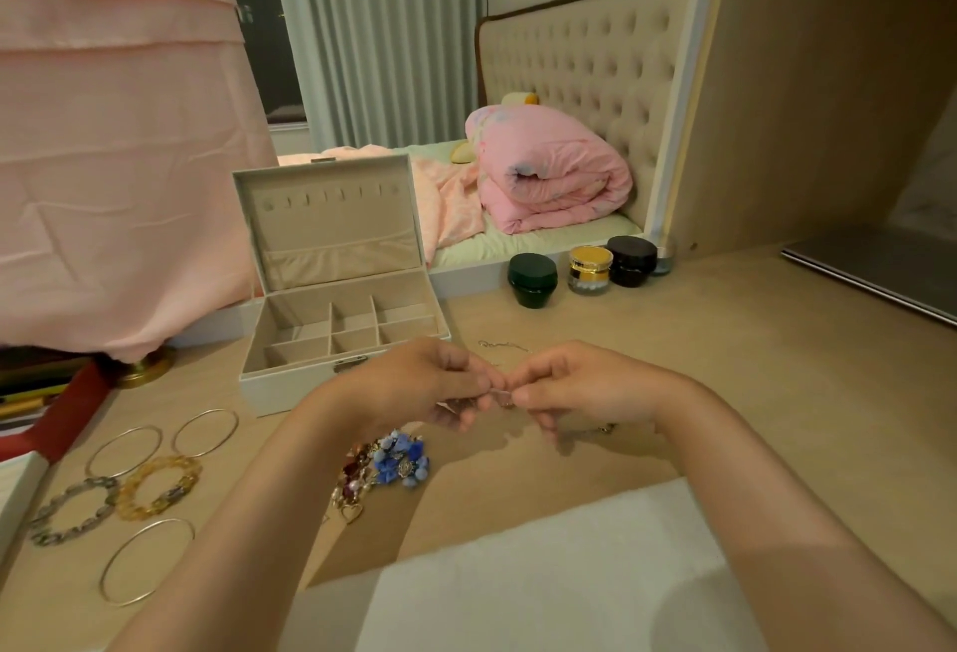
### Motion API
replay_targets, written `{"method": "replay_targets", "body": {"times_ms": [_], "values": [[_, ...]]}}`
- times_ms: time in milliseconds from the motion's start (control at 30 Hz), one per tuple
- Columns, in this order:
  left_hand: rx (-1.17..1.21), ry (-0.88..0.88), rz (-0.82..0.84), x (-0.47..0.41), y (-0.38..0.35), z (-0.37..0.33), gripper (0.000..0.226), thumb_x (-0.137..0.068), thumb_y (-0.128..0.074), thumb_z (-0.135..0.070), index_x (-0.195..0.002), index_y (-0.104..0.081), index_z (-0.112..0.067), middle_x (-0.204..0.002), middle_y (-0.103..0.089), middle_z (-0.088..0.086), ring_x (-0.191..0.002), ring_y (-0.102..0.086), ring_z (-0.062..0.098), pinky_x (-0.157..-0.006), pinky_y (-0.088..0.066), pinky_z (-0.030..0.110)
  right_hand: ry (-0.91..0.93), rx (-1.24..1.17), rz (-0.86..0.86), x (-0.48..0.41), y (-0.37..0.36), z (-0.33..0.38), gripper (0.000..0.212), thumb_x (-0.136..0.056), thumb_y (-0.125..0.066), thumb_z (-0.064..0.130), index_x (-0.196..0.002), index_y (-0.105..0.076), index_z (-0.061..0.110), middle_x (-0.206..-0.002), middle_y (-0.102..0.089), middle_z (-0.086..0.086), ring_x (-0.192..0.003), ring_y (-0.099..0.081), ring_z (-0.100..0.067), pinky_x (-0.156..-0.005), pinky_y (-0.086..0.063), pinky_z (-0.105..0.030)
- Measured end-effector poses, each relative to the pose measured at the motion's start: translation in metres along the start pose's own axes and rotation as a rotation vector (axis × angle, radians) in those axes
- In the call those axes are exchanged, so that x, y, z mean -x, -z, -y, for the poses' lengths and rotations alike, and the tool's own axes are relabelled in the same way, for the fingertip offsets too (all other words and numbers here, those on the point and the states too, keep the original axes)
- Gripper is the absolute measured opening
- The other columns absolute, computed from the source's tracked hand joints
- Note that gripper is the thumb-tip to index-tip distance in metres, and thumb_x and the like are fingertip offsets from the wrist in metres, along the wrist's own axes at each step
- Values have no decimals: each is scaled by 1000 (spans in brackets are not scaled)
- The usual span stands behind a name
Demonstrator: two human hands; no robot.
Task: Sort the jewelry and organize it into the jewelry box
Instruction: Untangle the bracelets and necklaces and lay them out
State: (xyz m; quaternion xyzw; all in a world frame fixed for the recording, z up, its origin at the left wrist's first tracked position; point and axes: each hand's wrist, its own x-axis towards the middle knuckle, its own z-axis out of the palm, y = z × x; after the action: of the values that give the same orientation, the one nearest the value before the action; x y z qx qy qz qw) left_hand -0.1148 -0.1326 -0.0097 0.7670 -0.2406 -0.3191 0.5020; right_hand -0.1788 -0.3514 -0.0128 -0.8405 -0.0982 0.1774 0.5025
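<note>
A white jewelry box [269,384] stands open on the wooden table, its beige compartments bare and its lid upright. Just in front of it, my left hand [424,382] and my right hand [575,390] meet fingertip to fingertip and pinch a small thin piece of jewelry [502,398] between them; I cannot make out what kind. Under my left wrist lies a heap of blue, red and pearl pieces [386,465]. A thin chain [505,346] lies beyond my hands. Bangles [204,431] and chain bracelets [158,485] are spread at the left.
Three cosmetic jars [532,281] and a small glass stand at the back by a mirror edge. Pink cloth [114,159] hangs at the left over a brass base [145,366]. A white cloth [544,574] covers the near edge. A dark laptop-like slab [875,268] lies at the far right.
</note>
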Motion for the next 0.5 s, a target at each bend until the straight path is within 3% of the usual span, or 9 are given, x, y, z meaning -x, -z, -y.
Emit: {"method": "replay_targets", "body": {"times_ms": [100,200,367,500], "values": [[-301,25,-64,-7,9,-12,14,-95,-66,-10,-103,-77,-13,-84,-76,0,-70,-67,8,-76,-59,24,-72,94,-42,5,17,-3,12,-97,-66,23,-104,-75,19,-64,-61,4,-62,-56,-10,-75,-53,-28],[-574,3,-175,-25,17,-31,11,-90,-71,-15,-93,-79,-21,-83,-78,-1,-76,-72,10,-79,-57,20,-156,173,-112,7,38,-7,8,-93,-71,24,-97,-76,20,-67,-64,6,-58,-56,-8,-76,-54,-32],[-770,-53,-264,-64,33,-57,20,-92,-66,-11,-89,-75,-28,-78,-72,-13,-69,-66,2,-66,-52,16,-202,223,-240,7,76,-17,10,-94,-70,24,-97,-76,17,-70,-67,3,-57,-59,-4,-66,-53,-23],[-877,-64,-293,-101,42,-61,22,-92,-62,-6,-99,-77,-21,-88,-71,-8,-75,-62,5,-64,-45,16,-199,248,-386,-3,104,-36,8,-95,-69,22,-95,-75,16,-70,-68,2,-56,-60,-4,-65,-54,-26]]}}
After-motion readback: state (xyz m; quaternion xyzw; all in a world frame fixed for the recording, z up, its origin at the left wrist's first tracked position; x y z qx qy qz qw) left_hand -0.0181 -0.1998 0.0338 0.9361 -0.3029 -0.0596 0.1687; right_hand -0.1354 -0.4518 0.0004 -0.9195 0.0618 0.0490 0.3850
